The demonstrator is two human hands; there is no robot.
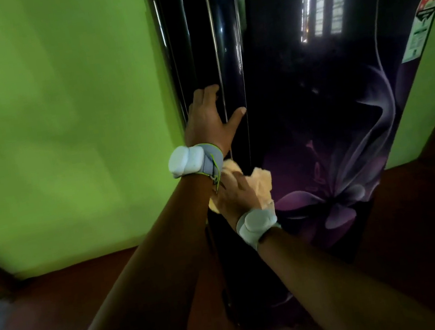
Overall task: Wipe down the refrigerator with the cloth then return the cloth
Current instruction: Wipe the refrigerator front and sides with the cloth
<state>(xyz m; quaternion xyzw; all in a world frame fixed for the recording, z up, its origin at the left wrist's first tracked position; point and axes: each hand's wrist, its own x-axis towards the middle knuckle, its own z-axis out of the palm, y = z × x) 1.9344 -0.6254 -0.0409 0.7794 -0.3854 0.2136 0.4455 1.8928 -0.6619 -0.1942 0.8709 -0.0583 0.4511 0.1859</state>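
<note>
My left hand (207,119), fingers spread and holding nothing, rests flat against the left edge of the tall, glossy black refrigerator with a purple flower print (318,126), thumb stretched toward the door's long vertical handle (227,35). My right hand (236,194) lies lower, just beneath the left wrist, palm pressing a crumpled pale orange cloth (262,183) against the door; its fingers are spread over the fabric, which bunches out to the right of them. Each wrist carries a grey band with a white pod (185,160). A label sticker (421,18) sits on the door's upper right edge. Green walls (55,119) flank the appliance above a dark reddish floor (432,216).
</note>
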